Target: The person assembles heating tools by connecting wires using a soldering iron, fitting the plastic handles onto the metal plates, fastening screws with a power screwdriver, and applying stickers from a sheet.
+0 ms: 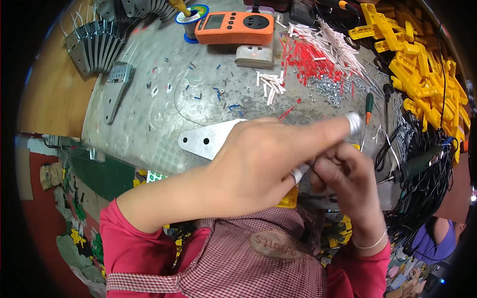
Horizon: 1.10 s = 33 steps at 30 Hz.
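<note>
My left hand reaches across in front of me, with white tape on two of its digits. One taped finger points right; the other taped digit bends down against the fingertips of my right hand. The right fingers are curled in a pinch, slightly blurred, and what lies between the hands is mostly hidden. A yellow plastic part shows just below my left hand. Beyond my left wrist lies a tapered grey metal plate with round holes, partly covered by the hand.
An orange meter stands at the back near a solder spool. Red-and-white leads and small screws lie in heaps. Yellow plastic housings pile at right, above black cables. A screwdriver and metal brackets flank these.
</note>
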Motion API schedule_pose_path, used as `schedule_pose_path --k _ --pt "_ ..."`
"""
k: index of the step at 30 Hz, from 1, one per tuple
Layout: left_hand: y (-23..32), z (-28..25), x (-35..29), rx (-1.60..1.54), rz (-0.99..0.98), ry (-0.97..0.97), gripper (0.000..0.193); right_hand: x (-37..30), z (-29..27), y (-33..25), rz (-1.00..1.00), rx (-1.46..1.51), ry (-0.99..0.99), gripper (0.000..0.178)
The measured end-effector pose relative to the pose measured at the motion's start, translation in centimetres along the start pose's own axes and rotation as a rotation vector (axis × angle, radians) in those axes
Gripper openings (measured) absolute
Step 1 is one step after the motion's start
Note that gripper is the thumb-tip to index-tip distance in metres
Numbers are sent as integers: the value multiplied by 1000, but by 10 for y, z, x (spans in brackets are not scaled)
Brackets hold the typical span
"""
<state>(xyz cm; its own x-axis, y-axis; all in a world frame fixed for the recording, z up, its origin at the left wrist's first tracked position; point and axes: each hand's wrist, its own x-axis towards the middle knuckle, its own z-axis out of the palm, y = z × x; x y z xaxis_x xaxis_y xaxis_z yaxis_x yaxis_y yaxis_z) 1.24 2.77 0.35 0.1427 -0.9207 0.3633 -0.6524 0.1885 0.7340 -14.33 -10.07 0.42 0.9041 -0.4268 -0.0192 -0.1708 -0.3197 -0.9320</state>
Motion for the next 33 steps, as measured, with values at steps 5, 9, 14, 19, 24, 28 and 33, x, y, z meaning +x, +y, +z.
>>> schedule_pose_path --k 5,9,14,19,24,28,33 --pt "-7 9 -3 -120 -2 68 73 -7 -1 -2 228 277 -5 14" --pt "-1 5 1 -255 -148 73 71 -8 7 10 -583 -544 231 14" --pt "-6 12 -3 -71 105 156 71 -5 7 3 -244 -287 108 11" --pt "-15 10 -8 -48 199 240 66 -3 -2 -3 224 92 -7 14" --pt "-52 -76 -30 454 -70 -91 50 -7 -17 -15 134 -6 236 17" --pt "-80 -98 -50 480 -170 -297 34 9 -23 -14 42 -115 55 18" --pt "-77 -113 -49 479 -72 -304 32 35 -36 -24 140 -124 90 15"
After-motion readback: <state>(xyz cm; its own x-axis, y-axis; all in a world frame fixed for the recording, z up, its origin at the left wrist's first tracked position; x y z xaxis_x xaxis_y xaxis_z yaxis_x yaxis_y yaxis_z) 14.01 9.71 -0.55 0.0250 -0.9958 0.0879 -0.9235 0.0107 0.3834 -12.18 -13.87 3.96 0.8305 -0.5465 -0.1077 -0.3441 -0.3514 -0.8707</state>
